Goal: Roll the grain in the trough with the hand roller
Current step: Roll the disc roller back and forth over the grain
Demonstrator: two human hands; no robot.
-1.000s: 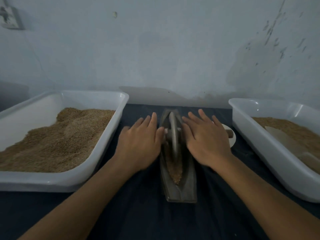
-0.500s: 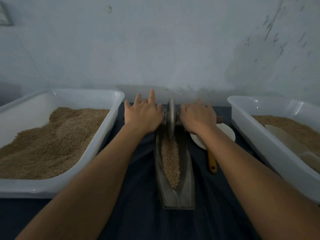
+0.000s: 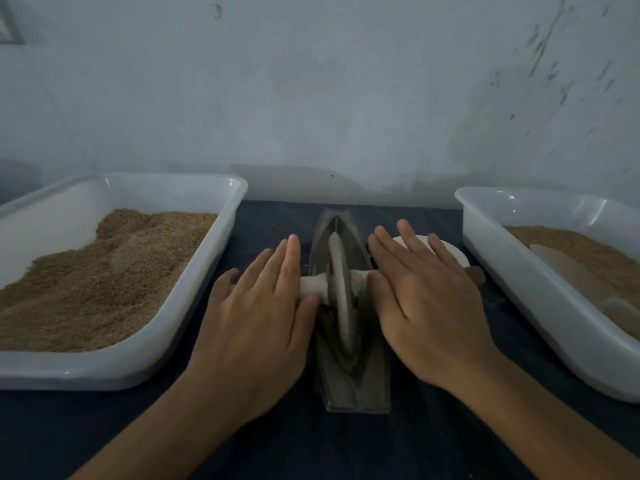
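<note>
My left hand (image 3: 258, 317) lies flat, fingers straight, pressing the axle of the hand roller (image 3: 341, 296); its stiff, heavy-looking wheel stands in the trough (image 3: 353, 382) between my palms, over loose grain (image 3: 327, 323). My right hand (image 3: 427, 306) presses flat likewise.

Pale blue stained wall (image 3: 346, 81), dark blue cloth-covered table (image 3: 311, 445), dim light

Both hands (image 3: 256, 327) rolled the hand roller (image 3: 341, 292) back toward the trough's (image 3: 356, 393) near end.
</note>
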